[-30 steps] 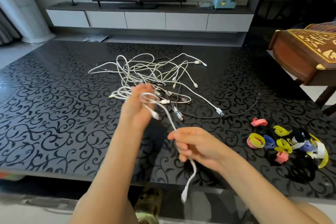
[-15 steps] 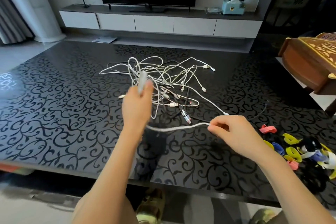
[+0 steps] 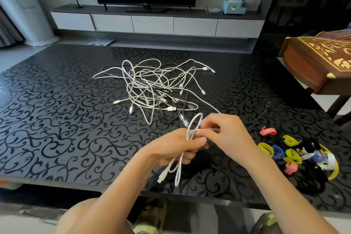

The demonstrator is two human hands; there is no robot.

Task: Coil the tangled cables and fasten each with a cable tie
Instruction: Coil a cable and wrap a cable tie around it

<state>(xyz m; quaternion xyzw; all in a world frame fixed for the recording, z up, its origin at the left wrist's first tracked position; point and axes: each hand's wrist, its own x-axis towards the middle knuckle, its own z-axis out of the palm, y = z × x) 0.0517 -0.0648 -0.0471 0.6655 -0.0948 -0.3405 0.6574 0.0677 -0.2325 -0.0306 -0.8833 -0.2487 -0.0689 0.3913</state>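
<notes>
A white cable (image 3: 178, 167) is folded into long loops above the near part of the black patterned table (image 3: 57, 119). My left hand (image 3: 174, 148) grips the bundle at its middle; one loop sticks up, another loop and a plug hang below. My right hand (image 3: 224, 133) pinches a strand of the same cable just right of the left hand's fingers. A tangle of white and dark cables (image 3: 155, 85) lies on the table's middle. A heap of coloured cable ties (image 3: 296, 152) in pink, yellow, blue, black and white lies at the right.
A carved wooden instrument (image 3: 319, 62) stands past the table's right edge. A dark cable (image 3: 262, 116) runs toward the right of the tangle. Behind the table a low TV cabinet (image 3: 152, 23) carries a screen. Feet in green sandals show under the near edge.
My hands, spread apart with the cable stretched between them, have come together. The cable is now folded into loops in my left hand, and my right hand has moved left to it.
</notes>
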